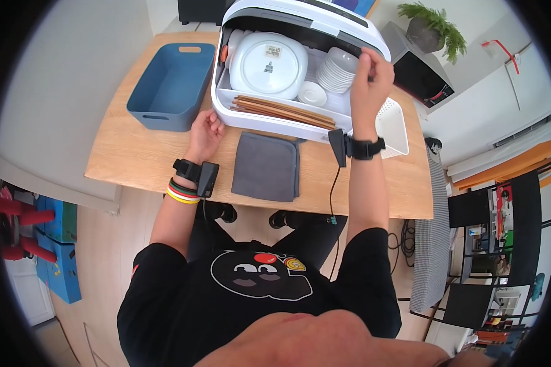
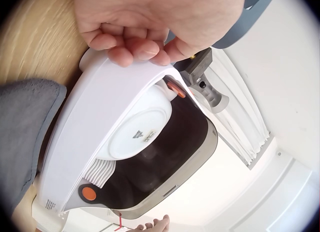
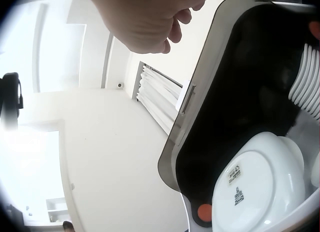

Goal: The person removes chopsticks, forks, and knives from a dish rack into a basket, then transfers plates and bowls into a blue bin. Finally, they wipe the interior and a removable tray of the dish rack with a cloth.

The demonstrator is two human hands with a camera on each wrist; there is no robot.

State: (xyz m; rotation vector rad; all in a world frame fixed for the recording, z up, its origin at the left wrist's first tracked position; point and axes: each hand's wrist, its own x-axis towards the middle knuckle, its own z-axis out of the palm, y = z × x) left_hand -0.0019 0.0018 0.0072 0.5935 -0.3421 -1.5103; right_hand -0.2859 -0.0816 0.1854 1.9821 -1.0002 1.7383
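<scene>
A white dish storage box [image 1: 269, 126] stands on the table with its smoky see-through lid [image 3: 169, 164] raised. Inside are an upright squarish white plate [image 1: 278, 73], a stack of small white dishes [image 1: 335, 72], a single small dish [image 1: 313, 94] and several wooden chopsticks [image 1: 281, 111] in the front compartment. My left hand [image 1: 207, 133] is at the box's front left corner, fingers loosely bent, fingertips right at its edge in the left wrist view. Over the box's right side hovers my right hand [image 1: 372, 82], fingers loosely curled and holding nothing, apart from the lid in the right wrist view.
A blue bin [image 1: 171, 82] sits left of the box, and a folded grey cloth [image 1: 266, 166] lies in front. To the right is a white perforated basket [image 1: 393, 127]. Behind it stand a microwave [image 1: 423, 76] and a potted plant [image 1: 425, 33].
</scene>
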